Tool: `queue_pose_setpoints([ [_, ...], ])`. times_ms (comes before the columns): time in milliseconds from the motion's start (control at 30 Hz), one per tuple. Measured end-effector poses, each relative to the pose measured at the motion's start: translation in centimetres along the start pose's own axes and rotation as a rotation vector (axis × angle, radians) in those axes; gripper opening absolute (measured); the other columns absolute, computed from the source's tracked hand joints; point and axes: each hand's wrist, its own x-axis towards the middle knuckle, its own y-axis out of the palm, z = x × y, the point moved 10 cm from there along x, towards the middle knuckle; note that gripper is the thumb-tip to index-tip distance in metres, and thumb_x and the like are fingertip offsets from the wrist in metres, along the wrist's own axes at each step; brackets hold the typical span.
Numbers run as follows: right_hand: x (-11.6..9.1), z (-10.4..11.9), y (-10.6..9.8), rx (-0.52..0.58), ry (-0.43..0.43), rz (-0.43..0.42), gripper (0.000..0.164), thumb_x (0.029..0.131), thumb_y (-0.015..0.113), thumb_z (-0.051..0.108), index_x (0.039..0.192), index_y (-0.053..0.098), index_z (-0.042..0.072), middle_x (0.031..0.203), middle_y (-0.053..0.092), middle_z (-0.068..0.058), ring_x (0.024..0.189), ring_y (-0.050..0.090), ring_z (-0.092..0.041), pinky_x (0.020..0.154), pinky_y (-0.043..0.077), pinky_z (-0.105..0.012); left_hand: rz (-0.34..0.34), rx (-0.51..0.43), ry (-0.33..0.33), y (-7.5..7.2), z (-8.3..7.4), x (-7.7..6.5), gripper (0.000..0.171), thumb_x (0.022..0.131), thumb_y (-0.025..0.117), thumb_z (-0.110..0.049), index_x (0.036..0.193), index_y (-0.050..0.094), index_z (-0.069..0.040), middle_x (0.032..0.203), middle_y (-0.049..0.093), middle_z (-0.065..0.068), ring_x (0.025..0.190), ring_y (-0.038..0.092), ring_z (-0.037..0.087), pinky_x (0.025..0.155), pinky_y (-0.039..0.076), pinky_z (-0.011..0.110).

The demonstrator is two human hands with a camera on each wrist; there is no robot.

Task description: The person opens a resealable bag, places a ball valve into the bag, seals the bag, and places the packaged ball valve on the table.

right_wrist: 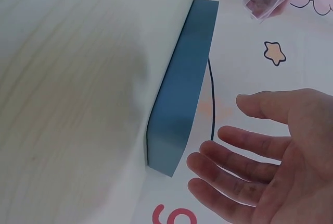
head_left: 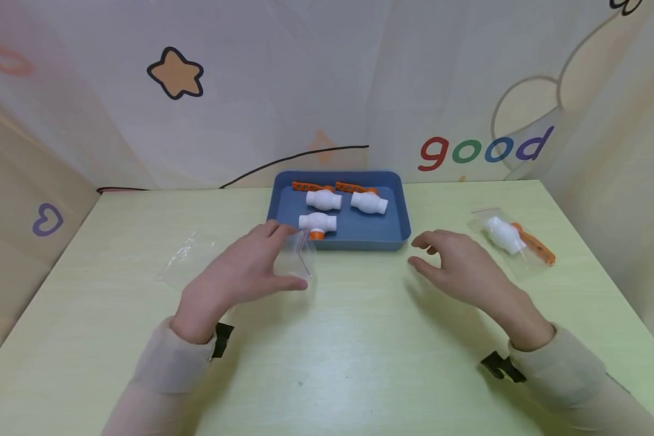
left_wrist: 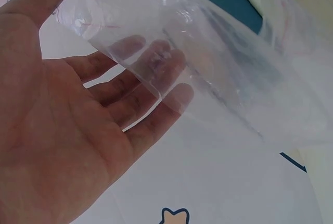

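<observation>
My left hand [head_left: 242, 266] is left of the blue tray, a clear zip bag [head_left: 294, 257] held between its thumb and fingers. In the left wrist view the plastic bag [left_wrist: 223, 78] spans the hand, and the fingertips show through it. Its zip strip faces right, towards the tray. My right hand [head_left: 458, 266] hovers off the tray's near right corner, fingers loosely bent with nothing in them. Inside the blue tray [head_left: 338, 245] lie three white ball valves with orange handles, one valve [head_left: 317, 223] at the front and a pair behind.
At the right, a bagged white valve with an orange handle [head_left: 515, 239] lies on the pale wooden table [head_left: 354, 363]. More clear plastic [head_left: 188, 257] lies on the left. A printed curtain [head_left: 305, 79] hangs behind the table's far edge.
</observation>
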Motion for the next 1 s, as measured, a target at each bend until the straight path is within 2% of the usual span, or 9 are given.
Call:
queue_pose_setpoints([
  [200, 0.2, 1.2, 0.2, 0.024, -0.024, -0.008, 0.028, 0.097, 0.071, 0.019, 0.118, 0.071, 0.0, 0.114, 0.072, -0.015, 0.102, 0.066, -0.034, 0.087, 0.055, -0.051, 0.014, 0.037, 0.042, 0.6, -1.3, 0.1, 0.085, 0.084, 0.085, -0.048, 0.148, 0.048, -0.005, 0.13, 0.054, 0.009, 0.116, 0.056, 0.027, 0.1, 0.048, 0.043],
  [500, 0.6, 2.9, 0.8, 0.075, -0.067, -0.018, 0.026, 0.096, 0.073, 0.019, 0.116, 0.072, 0.002, 0.11, 0.073, -0.012, 0.101, 0.066, -0.031, 0.085, 0.055, -0.048, -0.017, 0.07, 0.116, 0.9, -2.7, -0.1, 0.079, 0.083, 0.086, -0.047, 0.14, 0.052, -0.003, 0.113, 0.056, 0.006, 0.097, 0.056, 0.022, 0.087, 0.05, 0.038],
  [767, 0.4, 4.5, 1.3, 0.145, -0.131, -0.031, 0.022, 0.096, 0.074, 0.018, 0.114, 0.073, 0.004, 0.108, 0.073, -0.007, 0.098, 0.067, -0.028, 0.082, 0.056, -0.044, -0.01, 0.096, 0.152, 1.6, -3.9, 0.2, 0.085, 0.084, 0.084, -0.049, 0.146, 0.049, -0.003, 0.127, 0.056, 0.01, 0.107, 0.057, 0.025, 0.094, 0.05, 0.04],
  [1000, 0.4, 5.2, 2.2, 0.167, -0.147, -0.009, 0.02, 0.096, 0.074, 0.019, 0.112, 0.075, 0.006, 0.106, 0.073, -0.004, 0.097, 0.068, -0.026, 0.08, 0.055, -0.042, -0.008, 0.114, 0.17, 2.0, -4.7, 0.1, 0.084, 0.083, 0.084, -0.05, 0.145, 0.05, -0.004, 0.129, 0.057, 0.01, 0.113, 0.057, 0.028, 0.097, 0.05, 0.044],
])
